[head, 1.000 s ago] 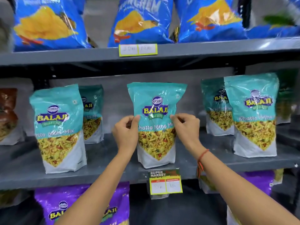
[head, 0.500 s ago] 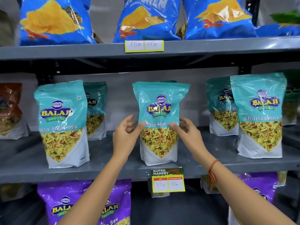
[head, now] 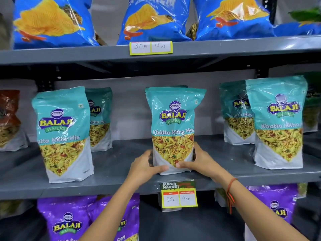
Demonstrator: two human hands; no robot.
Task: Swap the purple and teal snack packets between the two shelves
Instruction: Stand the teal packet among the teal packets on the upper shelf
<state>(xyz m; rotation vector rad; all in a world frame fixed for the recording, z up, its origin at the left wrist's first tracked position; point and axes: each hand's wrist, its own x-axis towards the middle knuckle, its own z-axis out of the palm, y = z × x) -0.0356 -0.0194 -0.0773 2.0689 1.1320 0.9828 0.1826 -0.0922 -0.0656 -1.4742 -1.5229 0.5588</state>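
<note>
A teal snack packet (head: 173,117) stands upright at the middle of the grey middle shelf (head: 121,164). My left hand (head: 145,166) wraps its lower left side and my right hand (head: 199,160) its lower right, thumbs across the white base. More teal packets stand at the left (head: 61,133) and at the right (head: 278,122), each with another behind it. Purple snack packets sit on the shelf below, at the left (head: 67,220) and at the right (head: 278,202), partly hidden by my arms.
Blue chip bags (head: 152,21) fill the top shelf (head: 225,47), which carries a yellow price label (head: 150,47). A supermarket price tag (head: 178,194) hangs from the middle shelf's front edge. A brown packet (head: 9,120) stands at the far left.
Both hands slid down from the middle of the centre teal packet to its base and closed around it. The packet stands on the shelf as before.
</note>
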